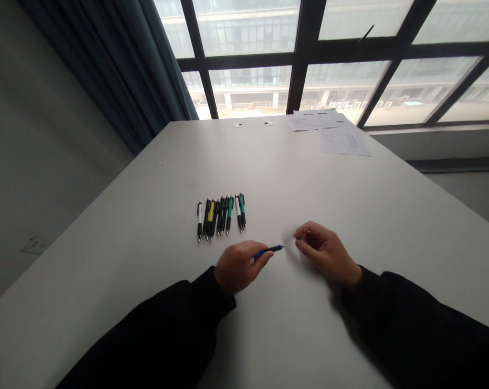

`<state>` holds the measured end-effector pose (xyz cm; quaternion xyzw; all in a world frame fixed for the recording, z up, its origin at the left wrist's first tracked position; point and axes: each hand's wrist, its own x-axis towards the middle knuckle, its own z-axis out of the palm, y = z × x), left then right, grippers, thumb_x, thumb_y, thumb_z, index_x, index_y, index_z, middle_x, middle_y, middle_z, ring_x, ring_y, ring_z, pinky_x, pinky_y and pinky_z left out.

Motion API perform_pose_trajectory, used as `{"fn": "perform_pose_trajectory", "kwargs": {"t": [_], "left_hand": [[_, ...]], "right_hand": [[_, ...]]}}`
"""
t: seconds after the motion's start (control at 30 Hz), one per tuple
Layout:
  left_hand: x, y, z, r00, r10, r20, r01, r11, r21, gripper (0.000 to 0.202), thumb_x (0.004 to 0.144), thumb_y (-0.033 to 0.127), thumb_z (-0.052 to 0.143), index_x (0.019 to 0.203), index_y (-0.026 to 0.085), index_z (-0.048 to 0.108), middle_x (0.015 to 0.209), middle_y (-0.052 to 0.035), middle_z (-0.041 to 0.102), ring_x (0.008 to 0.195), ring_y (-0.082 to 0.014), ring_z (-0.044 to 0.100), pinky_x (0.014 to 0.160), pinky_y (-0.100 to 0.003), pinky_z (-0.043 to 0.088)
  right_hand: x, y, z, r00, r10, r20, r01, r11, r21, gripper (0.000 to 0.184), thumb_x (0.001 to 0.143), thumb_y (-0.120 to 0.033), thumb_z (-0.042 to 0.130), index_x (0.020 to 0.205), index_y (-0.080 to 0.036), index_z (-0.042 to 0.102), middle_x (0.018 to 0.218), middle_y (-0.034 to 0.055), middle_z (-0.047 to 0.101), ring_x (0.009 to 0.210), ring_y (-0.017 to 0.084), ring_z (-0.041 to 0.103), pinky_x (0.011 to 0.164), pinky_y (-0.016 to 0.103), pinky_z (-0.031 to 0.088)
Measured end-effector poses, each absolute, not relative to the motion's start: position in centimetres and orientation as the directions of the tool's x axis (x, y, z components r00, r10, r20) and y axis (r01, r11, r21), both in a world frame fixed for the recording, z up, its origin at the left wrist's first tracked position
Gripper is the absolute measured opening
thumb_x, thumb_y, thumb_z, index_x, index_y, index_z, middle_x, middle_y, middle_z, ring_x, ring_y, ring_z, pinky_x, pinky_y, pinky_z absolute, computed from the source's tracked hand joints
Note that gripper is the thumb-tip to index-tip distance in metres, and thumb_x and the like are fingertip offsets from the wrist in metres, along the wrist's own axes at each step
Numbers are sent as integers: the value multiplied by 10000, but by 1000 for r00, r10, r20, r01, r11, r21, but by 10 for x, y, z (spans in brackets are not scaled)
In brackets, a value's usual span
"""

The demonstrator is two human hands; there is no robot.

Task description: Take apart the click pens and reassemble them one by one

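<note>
A blue ballpoint pen (275, 249) with a black grip is pinched between the thumb and fingers of my left hand (238, 266). Its thin front end points right, toward my other hand. My right hand (327, 254) is closed in a pinch just beyond that end, apart from it. Between its fingertips shows a small silvery piece (300, 237), perhaps the pen's tip cone, too small to be sure. Past my left hand several pens lie side by side on the table, among them a white pen (200, 219), a yellow pen (211, 216) and a green pen (229, 212).
The white table (147, 237) runs away to the window. Printed papers (345, 141) lie at its far right corner. Two round cable-hole covers (238, 125) sit near the far edge. A dark curtain (142, 65) hangs at the left.
</note>
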<state>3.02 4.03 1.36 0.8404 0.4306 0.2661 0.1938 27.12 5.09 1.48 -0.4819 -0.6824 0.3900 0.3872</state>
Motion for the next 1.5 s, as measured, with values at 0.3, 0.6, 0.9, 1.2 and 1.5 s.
{"fn": "perform_pose_trajectory", "kwargs": {"t": [0.3, 0.6, 0.9, 1.2, 1.5], "left_hand": [[30, 41, 13, 504, 817, 279, 624, -568, 537, 256, 960, 347, 522, 935, 158, 693, 762, -44, 692, 667, -137, 616, 639, -243, 462], [31, 40, 12, 512, 817, 265, 629, -567, 531, 254, 954, 348, 531, 935, 159, 699, 767, -43, 692, 670, -141, 617, 641, -250, 461], [31, 40, 14, 523, 812, 260, 625, -572, 531, 253, 959, 345, 524, 948, 159, 695, 773, -44, 692, 667, -138, 612, 640, -244, 458], [32, 40, 14, 521, 820, 236, 637, -558, 532, 254, 959, 351, 524, 950, 160, 691, 783, -40, 686, 685, -142, 613, 657, -250, 455], [32, 40, 14, 530, 822, 210, 640, -549, 537, 248, 951, 360, 532, 934, 175, 696, 779, -29, 682, 687, -141, 612, 661, -254, 449]], "right_hand": [[287, 67, 11, -365, 909, 204, 630, 402, -665, 119, 816, -232, 638, 895, -196, 720, 786, 32, 647, 617, 133, 544, 611, 282, 443], [288, 68, 11, -362, 915, 176, 599, 373, -708, 149, 797, -256, 669, 909, -199, 749, 807, 42, 678, 596, 132, 562, 598, 285, 458], [284, 60, 16, -291, 911, 290, 621, 411, -668, 134, 853, -282, 619, 928, -192, 682, 789, 34, 598, 568, 124, 485, 570, 287, 430], [278, 44, 23, -558, 741, 374, 436, 645, -628, 250, 902, -278, 593, 1141, -224, 641, 1010, 112, 644, 850, 209, 628, 776, 344, 526], [276, 47, 13, -539, 728, 423, 396, 663, -635, 120, 926, -256, 572, 991, -208, 660, 887, 83, 634, 718, 162, 578, 615, 284, 481]]}}
